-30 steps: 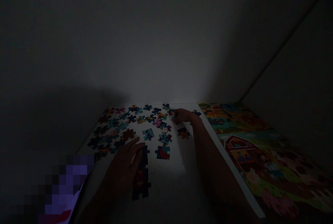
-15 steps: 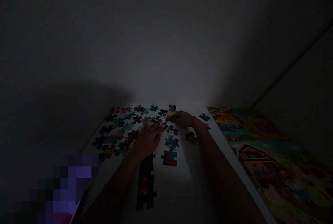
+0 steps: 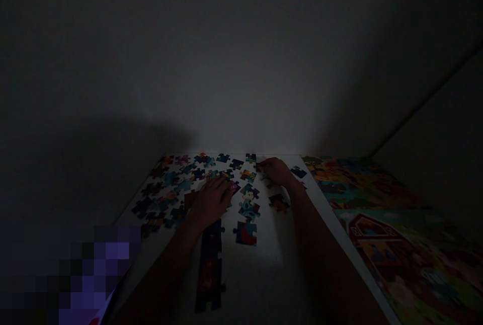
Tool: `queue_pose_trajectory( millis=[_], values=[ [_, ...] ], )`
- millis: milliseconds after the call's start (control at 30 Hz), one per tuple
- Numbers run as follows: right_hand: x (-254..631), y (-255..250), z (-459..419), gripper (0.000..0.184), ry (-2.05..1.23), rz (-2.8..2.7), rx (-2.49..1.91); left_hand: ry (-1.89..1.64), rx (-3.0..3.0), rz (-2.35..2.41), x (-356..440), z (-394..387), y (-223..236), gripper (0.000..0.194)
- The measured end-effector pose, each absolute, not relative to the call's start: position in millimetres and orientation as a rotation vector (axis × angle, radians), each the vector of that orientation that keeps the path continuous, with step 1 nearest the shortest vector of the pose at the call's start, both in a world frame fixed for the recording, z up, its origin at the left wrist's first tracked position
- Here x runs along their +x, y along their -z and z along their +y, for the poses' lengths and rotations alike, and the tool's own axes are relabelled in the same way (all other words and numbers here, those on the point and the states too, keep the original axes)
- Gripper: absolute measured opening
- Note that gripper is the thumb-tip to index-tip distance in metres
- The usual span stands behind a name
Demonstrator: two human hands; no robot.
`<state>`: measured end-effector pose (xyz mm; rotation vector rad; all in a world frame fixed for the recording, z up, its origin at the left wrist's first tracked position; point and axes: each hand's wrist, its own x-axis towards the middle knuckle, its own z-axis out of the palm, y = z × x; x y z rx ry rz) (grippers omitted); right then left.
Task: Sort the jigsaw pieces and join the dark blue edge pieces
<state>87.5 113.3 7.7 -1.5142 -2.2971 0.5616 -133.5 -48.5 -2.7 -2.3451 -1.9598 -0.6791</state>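
Note:
My left hand [image 3: 214, 196] lies spread over puzzle pieces, its fingertips by a purple piece [image 3: 235, 187]. Farther right, my right hand [image 3: 274, 170] has its fingers bent and pinched on a dark puzzle piece [image 3: 258, 165], mostly hidden by the fingers. Just left of that hand lies an orange and teal piece [image 3: 248, 175]. Below it stand joined pieces with a pale-faced figure [image 3: 249, 201]. Nearer to me is a blue and red piece [image 3: 246, 233]. A joined dark strip [image 3: 209, 279] runs toward me, partly under my left forearm.
Many loose pieces [image 3: 162, 196] cover the left of the white table [image 3: 256, 285]. An orange-brown piece [image 3: 279, 202] and a dark one [image 3: 298, 171] lie near my right arm. Picture sheets [image 3: 377, 234] border the right edge. A wall [image 3: 241, 88] rises behind. The light is dim.
My right hand has moved a little to the right, uncovering the orange and teal piece. My left hand stays in nearly the same place. The view has shifted slightly.

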Motion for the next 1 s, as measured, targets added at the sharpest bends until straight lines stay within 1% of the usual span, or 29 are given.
queue_pose_trajectory(
  millis=[200,433,533,667,833,1000],
  values=[
    [91,10,115,0.037,-0.486,-2.055,-1.457,0.776,-2.331,-1.981,-139,-44,5,0.026],
    [91,20,119,0.04,-0.577,-1.823,-1.467,0.79,-2.282,-2.037,-142,-44,-1,0.037],
    [92,22,121,0.038,-0.596,-1.83,-1.448,0.788,-2.216,-2.097,-145,-43,-1,0.042],
    [93,21,122,0.032,-0.572,-1.947,-1.399,0.745,-2.185,-2.147,-146,-44,0,0.039],
    [93,19,124,0.035,-0.549,-2.045,-1.426,0.682,-2.192,-2.175,-143,-45,-1,0.038],
    [95,19,125,0.034,-0.529,-2.098,-1.428,0.684,-2.202,-2.185,-141,-47,-4,0.041]
  ],
)
